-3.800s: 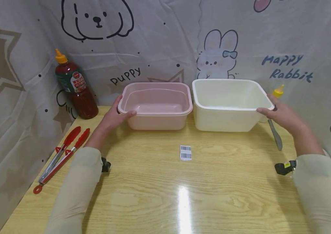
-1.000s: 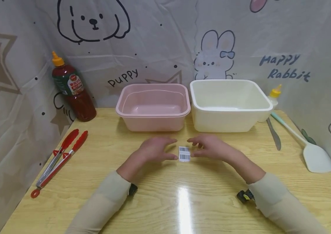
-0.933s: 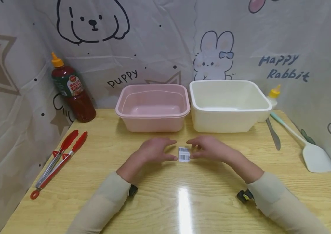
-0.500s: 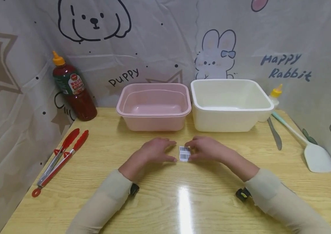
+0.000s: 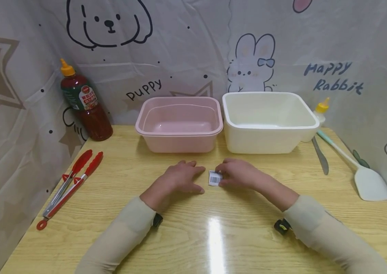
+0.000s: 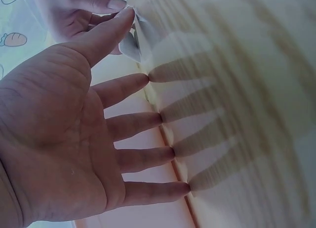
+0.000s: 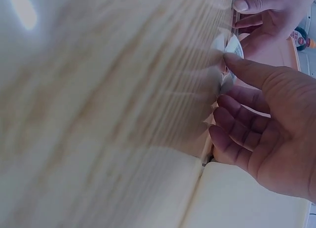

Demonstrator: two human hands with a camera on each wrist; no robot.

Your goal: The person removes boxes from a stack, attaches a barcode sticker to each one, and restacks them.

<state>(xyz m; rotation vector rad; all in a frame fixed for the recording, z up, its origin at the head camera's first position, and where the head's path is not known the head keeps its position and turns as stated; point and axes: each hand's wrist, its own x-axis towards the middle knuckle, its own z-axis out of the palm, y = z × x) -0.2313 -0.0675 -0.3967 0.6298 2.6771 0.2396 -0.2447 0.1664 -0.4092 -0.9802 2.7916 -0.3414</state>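
A small white barcode label (image 5: 214,179) lies at mid-table in the head view, its far edge bent up. My right hand (image 5: 243,174) pinches it between thumb and forefinger at its right side. From the right wrist, the label (image 7: 234,46) looks curled, with my thumb on its near edge and the other fingers loosely bent by the wood. Just left of the label, my left hand (image 5: 179,179) is spread. In the left wrist view its straight fingers (image 6: 143,159) rest their tips on the tabletop and hold nothing.
Behind the hands stand a pink tub (image 5: 180,144) and a white tub (image 5: 268,140). Red-tipped tongs (image 5: 67,190) and a red sauce bottle (image 5: 85,106) are at left. A yellow-capped bottle (image 5: 321,108), a butter knife (image 5: 321,156) and a white spatula (image 5: 371,185) are at right.
Both hands have come from the tubs' rims to the label. Over the last second the right fingers closed on it and bent its far edge up; the left fingers spread onto the table.
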